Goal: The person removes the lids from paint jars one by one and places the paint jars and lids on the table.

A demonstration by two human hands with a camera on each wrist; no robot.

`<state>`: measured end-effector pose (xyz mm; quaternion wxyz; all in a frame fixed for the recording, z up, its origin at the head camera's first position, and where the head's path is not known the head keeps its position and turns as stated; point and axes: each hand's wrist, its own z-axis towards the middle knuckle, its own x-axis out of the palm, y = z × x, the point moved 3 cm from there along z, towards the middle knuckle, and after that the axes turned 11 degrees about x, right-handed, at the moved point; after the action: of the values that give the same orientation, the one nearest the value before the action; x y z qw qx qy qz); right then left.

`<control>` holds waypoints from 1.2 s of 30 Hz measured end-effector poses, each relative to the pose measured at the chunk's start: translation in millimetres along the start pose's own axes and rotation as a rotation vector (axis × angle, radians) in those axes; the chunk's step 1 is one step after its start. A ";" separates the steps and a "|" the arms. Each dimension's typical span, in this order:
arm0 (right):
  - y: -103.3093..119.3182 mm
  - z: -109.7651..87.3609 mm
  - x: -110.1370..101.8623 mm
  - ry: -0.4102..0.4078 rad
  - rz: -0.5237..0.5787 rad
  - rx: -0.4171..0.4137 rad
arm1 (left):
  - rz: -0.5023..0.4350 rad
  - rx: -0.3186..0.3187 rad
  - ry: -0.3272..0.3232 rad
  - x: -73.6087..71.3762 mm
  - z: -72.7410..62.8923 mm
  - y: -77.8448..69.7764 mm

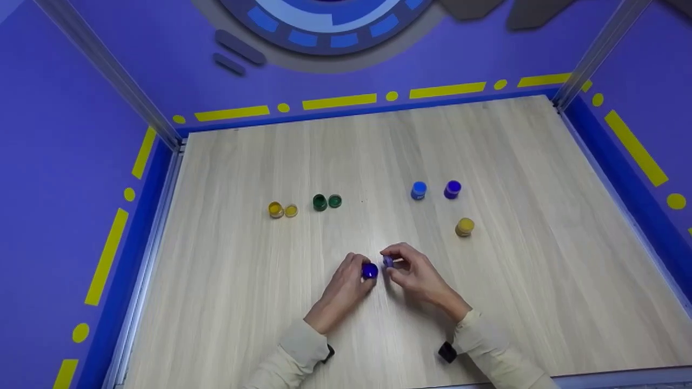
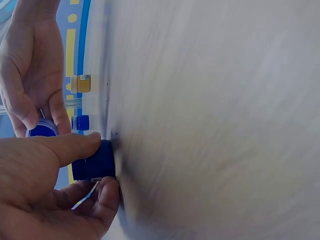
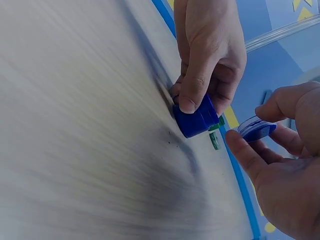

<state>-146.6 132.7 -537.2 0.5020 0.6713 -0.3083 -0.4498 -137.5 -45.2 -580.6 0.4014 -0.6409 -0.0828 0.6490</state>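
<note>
My left hand point(image 1: 346, 283) grips a small dark blue paint jar point(image 1: 370, 270) by its sides, thumb on one side and fingers on the other. The jar stands upright with its mouth uncovered, its base at the tabletop in the left wrist view point(image 2: 100, 162). Just to its right, my right hand point(image 1: 416, 275) pinches the jar's lid point(image 3: 257, 129) between thumb and fingertips. That lid is tilted and held apart from the jar, above the table. Part of the jar's wall is hidden behind the left fingers.
Left of centre stand an uncovered yellow jar point(image 1: 275, 210) beside its lid point(image 1: 291, 210) and an uncovered green jar point(image 1: 319, 202) beside its lid point(image 1: 335, 201). To the right are capped light blue point(image 1: 418, 190), violet-blue point(image 1: 452, 189) and yellow point(image 1: 464, 227) jars. Blue walls enclose the wooden table point(image 1: 227, 313).
</note>
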 end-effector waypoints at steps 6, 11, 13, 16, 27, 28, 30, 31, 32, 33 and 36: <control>-26.8 3.5 -2.1 -0.051 0.019 -0.011 | -0.016 0.026 0.003 -2.2 2.8 1.3; -37.6 3.8 -9.1 -0.081 -0.001 -0.013 | -0.033 0.003 0.031 -3.4 11.2 3.1; -38.2 3.3 -11.7 -0.089 -0.006 -0.008 | -0.027 -0.006 0.037 -3.7 15.4 3.8; -38.3 2.0 -14.9 -0.105 -0.001 0.001 | -0.016 -0.007 0.029 -3.7 22.4 5.4; -40.2 1.2 -17.9 -0.100 0.087 0.003 | -0.053 -0.029 -0.011 -6.8 50.2 15.5; -40.6 1.0 -17.8 -0.097 0.093 0.012 | -0.054 -0.031 -0.011 -7.1 52.4 16.6; -41.3 0.8 -17.8 -0.090 0.096 0.035 | -0.050 -0.035 -0.011 -7.7 56.8 18.4; -42.0 0.9 -17.8 -0.087 0.089 0.048 | -0.051 -0.037 -0.012 -7.9 59.0 19.1; -42.6 0.9 -17.9 -0.085 0.084 0.058 | -0.050 -0.040 -0.012 -8.3 61.3 19.7; -43.0 0.7 -18.0 -0.082 0.083 0.065 | -0.049 -0.046 -0.013 -8.4 63.8 20.5; -44.4 1.1 -18.5 -0.073 0.081 0.077 | -0.033 -0.068 -0.015 -8.6 72.6 23.1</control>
<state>-156.7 161.8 -574.2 0.4820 0.6602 -0.3702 -0.4413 -213.5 -36.4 -576.5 0.3895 -0.6477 -0.1184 0.6440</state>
